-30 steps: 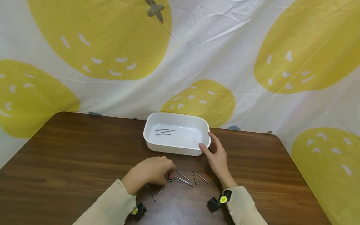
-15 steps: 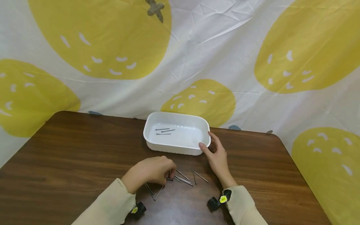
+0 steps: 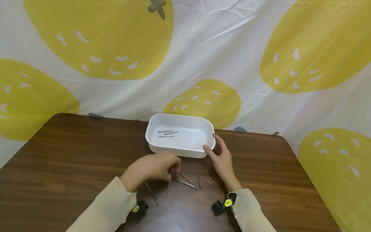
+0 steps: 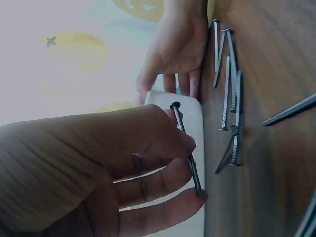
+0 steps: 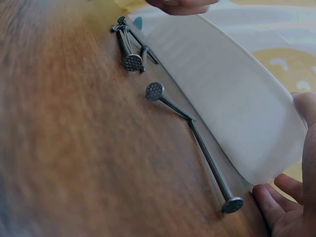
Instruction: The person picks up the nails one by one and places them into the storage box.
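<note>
My left hand [image 3: 156,169] pinches one steel nail [image 4: 179,120] between thumb and fingers, just above the table; in the left wrist view its flat head points away from the palm's lower edge. A white rectangular tub [image 3: 189,153] stands beyond that hand, with 3 nails [image 3: 166,136] lying in its left half. My right hand [image 3: 224,162] grips the tub's right end, thumb over the near rim and fingers around the outer side. Several loose nails [image 3: 188,185] lie crossed on the table under and beside the left hand.
Two nails [image 3: 205,180] meet at an angle near the right wrist. More nails [image 3: 162,196] form a V shape at the left. The brown wooden table [image 3: 87,154] ends at a white cloth [image 3: 197,58] with yellow fruit prints, close behind the tub.
My left hand has risen a little off the pile, now with a nail visible in its fingers. The right hand keeps its place on the tub. The head view has shifted slightly.
</note>
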`<action>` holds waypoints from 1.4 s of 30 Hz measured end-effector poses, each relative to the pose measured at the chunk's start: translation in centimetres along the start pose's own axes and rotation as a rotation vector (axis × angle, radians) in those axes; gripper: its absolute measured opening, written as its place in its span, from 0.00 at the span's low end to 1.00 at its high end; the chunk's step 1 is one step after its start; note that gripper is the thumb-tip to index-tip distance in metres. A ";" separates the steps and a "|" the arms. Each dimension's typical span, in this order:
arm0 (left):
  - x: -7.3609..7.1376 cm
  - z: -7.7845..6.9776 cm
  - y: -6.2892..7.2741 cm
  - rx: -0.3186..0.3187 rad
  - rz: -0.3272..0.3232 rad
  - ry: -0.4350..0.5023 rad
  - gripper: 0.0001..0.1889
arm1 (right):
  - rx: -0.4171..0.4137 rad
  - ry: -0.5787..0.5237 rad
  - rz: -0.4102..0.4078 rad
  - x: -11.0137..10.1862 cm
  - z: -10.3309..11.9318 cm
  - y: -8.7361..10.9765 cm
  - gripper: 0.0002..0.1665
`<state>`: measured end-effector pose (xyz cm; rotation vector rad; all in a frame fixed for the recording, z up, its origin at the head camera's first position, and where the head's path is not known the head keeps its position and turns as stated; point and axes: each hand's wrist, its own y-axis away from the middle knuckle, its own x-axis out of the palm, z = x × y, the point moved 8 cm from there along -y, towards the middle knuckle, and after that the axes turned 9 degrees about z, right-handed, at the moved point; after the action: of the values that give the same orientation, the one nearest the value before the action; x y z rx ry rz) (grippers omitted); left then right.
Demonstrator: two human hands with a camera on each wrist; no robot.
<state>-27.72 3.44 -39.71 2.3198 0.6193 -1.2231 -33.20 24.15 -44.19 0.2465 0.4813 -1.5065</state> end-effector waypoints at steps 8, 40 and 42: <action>-2.0 -0.7 -0.5 0.036 -0.004 -0.019 0.11 | -0.001 0.001 0.002 0.0 0.1 0.0 0.38; -8.2 3.2 -6.1 -0.010 -0.017 0.001 0.10 | 0.011 -0.009 -0.001 -0.2 0.2 -0.5 0.37; -8.2 3.7 -6.5 -0.029 -0.013 0.011 0.09 | 0.014 -0.006 -0.002 -0.1 0.2 -0.5 0.37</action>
<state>-37.98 5.04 -35.81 2.3040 0.6522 -1.1996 -33.69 24.16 -43.87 0.2530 0.4667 -1.5128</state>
